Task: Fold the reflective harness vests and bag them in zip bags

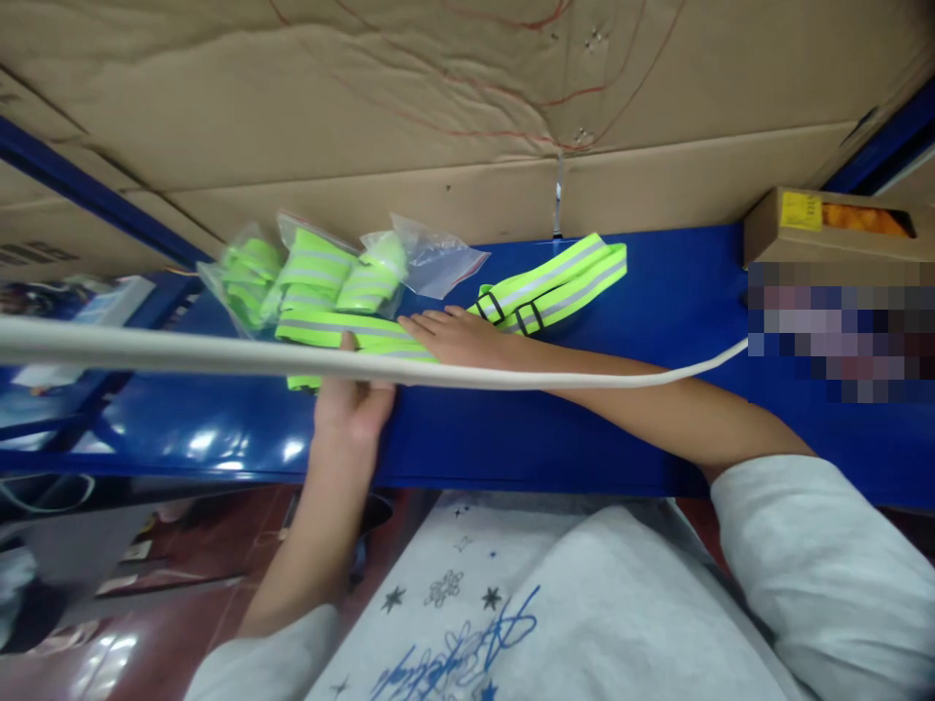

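White cord [182,352] sags closest to the lens, over the blue metal bench [657,321]. On that bench lies a neon-yellow reflective fabric strap [555,287]. The left hand [355,401] pinches its bench-edge end, and the right hand [457,336] rests flat and unclenched on it. The cord may snag and drag the strap askew.

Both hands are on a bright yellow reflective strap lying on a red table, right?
Not quite. The head view shows the table is blue, not red. The left hand and right hand are both on the bright yellow reflective strap.
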